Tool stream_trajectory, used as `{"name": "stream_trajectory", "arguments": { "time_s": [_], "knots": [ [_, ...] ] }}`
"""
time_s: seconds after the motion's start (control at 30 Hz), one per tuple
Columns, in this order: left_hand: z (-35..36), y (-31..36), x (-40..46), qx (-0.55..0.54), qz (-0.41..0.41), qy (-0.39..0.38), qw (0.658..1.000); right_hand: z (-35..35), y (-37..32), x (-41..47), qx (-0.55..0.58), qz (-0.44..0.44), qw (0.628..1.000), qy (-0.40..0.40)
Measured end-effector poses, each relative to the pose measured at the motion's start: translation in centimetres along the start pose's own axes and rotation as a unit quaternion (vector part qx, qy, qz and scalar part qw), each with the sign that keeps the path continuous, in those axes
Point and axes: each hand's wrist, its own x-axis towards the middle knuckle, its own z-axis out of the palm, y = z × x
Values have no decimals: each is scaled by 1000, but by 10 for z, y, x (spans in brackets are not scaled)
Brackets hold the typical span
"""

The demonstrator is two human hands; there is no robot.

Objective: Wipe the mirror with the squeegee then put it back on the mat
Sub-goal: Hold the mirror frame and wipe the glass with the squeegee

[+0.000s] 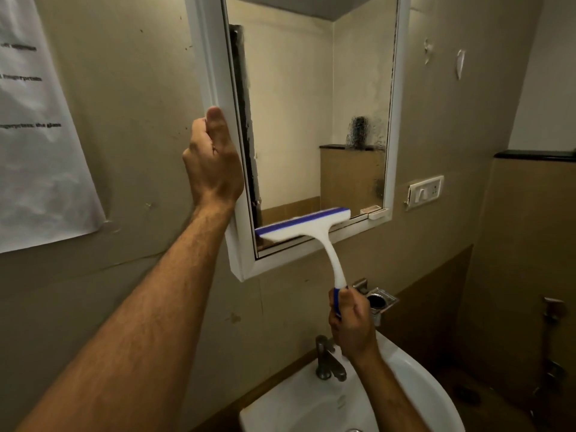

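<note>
Mid-wipe, prob. bottom of a stroke: squeegee (304,224) blade pressed on mirror (311,120) glass just above lower frame, right hand (350,322) fingers wrapped tight round blue handle; left hand (215,160) clamped on frame's left edge, steadying. Smears + dark spots remain along right side and left edge of glass, so more passes likely; mat not in view, return step not yet done. Tap (328,358) and sink (414,391) directly below rt hand, soap holder (378,302) beside it, little room to drop lower.
</note>
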Motion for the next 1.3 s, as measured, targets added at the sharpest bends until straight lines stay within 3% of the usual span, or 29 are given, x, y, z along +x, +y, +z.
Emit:
{"name": "stream_trajectory", "arguments": {
  "time_s": [0.17,0.43,0.7,1.0,1.3],
  "knots": [
    [1,0,1,7,2,4,1000,12,-43,19,7,-39,999,-21],
    [0,-1,1,0,7,-5,1000,6,6,0,-4,-30,1000,2],
    [-2,3,-1,-9,5,-7,1000,31,-89,39,9,-74,997,5],
    [-4,5,-3,-13,6,-9,1000,24,-49,16,23,-19,999,12],
    [-5,6,-2,-17,2,-8,1000,54,-156,85,-6,-124,992,30]
  ]
}}
